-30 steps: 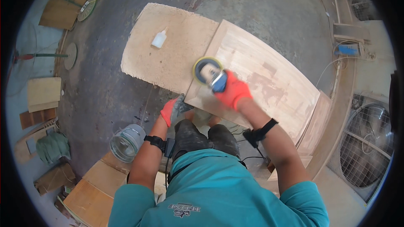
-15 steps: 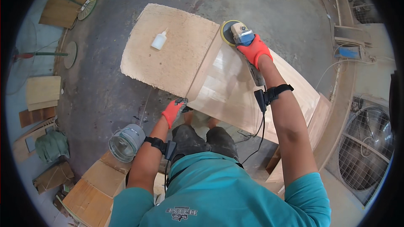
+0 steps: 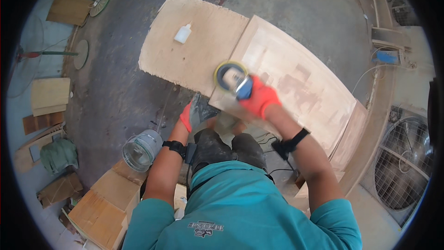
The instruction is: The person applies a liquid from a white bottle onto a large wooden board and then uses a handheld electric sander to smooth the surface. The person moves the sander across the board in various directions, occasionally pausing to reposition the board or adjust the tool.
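Note:
My right hand [image 3: 259, 97], in a red glove and slightly blurred, is wrapped round a power sander [image 3: 233, 78] with a yellow-rimmed round pad. The pad lies over the left edge of a pale wooden door panel [image 3: 296, 60], near its near left corner. My left hand [image 3: 201, 111], in a red glove with a grey palm, is beside that corner with its fingers apart; whether it touches the wood is unclear. Under and left of the panel lies a rough-edged board [image 3: 203, 23], bearing a white squeeze bottle [image 3: 182, 34].
A clear-sided bucket [image 3: 141, 150] stands on the floor left of my legs. Wooden boxes [image 3: 104, 203] are at the lower left, and a green cloth bundle [image 3: 59, 156] lies farther left. At the right wall is a large caged fan [image 3: 402, 162]. The sander's cord hangs near my right forearm.
My right hand has brought the sander from the panel's far left corner toward me, down its left edge. My left hand has turned, its fingers spreading. The view has shifted slightly.

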Available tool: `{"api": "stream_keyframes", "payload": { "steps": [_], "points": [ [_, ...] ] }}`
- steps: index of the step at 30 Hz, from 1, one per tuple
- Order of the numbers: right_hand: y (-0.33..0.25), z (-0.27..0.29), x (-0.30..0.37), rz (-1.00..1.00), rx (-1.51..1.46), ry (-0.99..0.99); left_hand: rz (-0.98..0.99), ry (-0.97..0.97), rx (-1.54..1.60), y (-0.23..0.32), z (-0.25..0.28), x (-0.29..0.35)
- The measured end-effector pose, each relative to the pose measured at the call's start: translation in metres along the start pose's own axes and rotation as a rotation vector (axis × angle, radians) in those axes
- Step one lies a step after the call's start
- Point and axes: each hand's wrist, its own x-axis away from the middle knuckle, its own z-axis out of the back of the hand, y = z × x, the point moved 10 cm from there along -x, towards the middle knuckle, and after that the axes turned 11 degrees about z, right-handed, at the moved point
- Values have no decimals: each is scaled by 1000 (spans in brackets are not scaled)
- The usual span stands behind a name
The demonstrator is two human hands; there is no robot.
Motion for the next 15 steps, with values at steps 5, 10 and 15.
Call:
{"api": "stream_keyframes", "payload": {
  "steps": [5, 10, 15],
  "points": [
    [32, 54, -26, -146, -12, 150, -36, 48, -88, 8, 7, 6],
    [-5, -12, 24, -111, -53, 10, 3, 28, -89, 10, 25, 2],
    [-18, -66, 80, -130, -57, -11, 100, 39, -144, 15, 18, -5]
  ]
}}
